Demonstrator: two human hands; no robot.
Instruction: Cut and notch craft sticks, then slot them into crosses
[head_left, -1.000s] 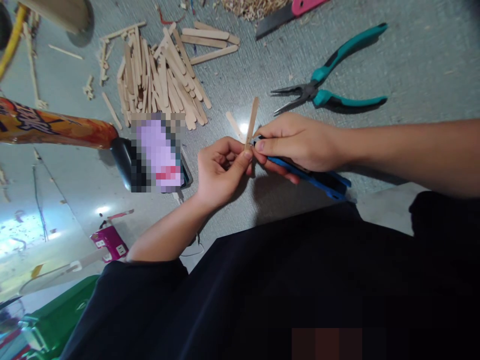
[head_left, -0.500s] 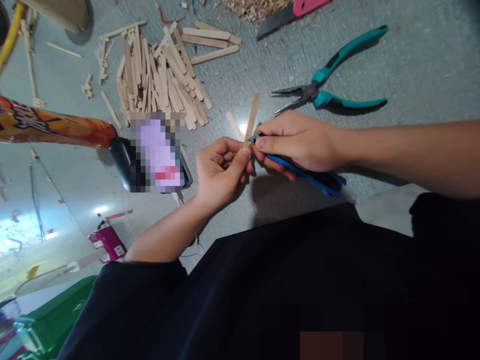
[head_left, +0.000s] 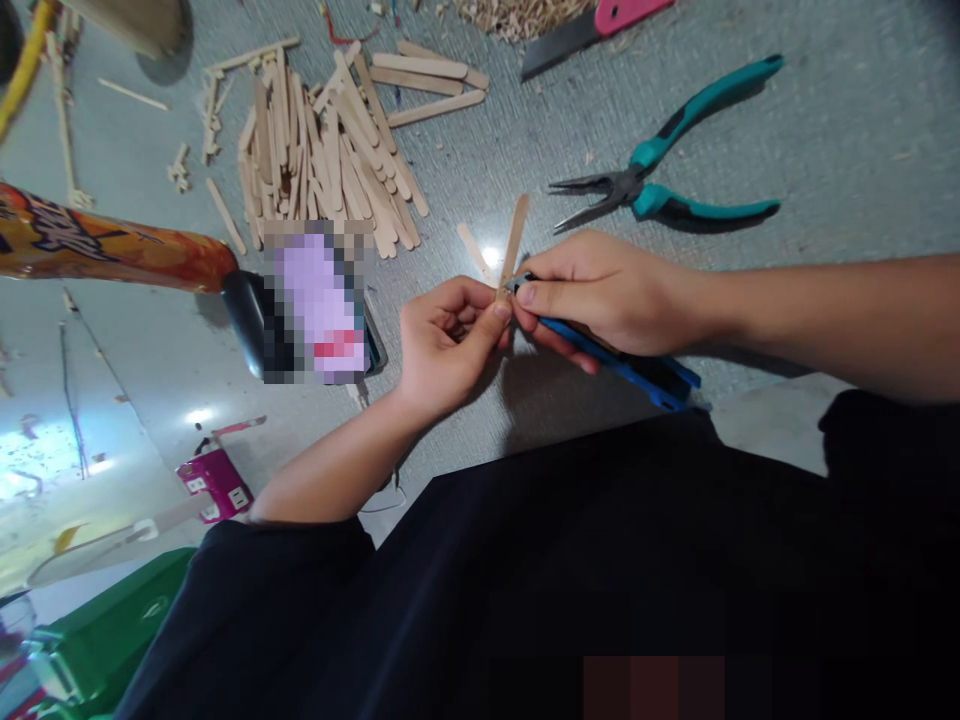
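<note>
Between thumb and fingers, my left hand (head_left: 457,330) pinches the lower end of a wooden craft stick (head_left: 515,235), which points up and slightly right. My right hand (head_left: 592,290) is wrapped around blue-handled pliers (head_left: 622,362), probably cutters. Their small metal jaws (head_left: 516,284) touch the stick just above my left fingertips; how far they bite into the wood is too small to tell. A shorter piece of stick (head_left: 474,248) shows beyond my left fingers.
Teal-handled needle-nose pliers (head_left: 637,185) lie spread behind my right hand. Craft sticks (head_left: 330,160) are heaped at the upper left, near a blurred-out phone (head_left: 322,300) and an orange can-like tube (head_left: 112,240). A pink-handled saw (head_left: 562,45) rests beside wood chips (head_left: 517,15).
The stick and plier jaws stay together, with both hands slightly lower and further right in the view. The whole scene has shifted a little to the right. Both grips are kept.
</note>
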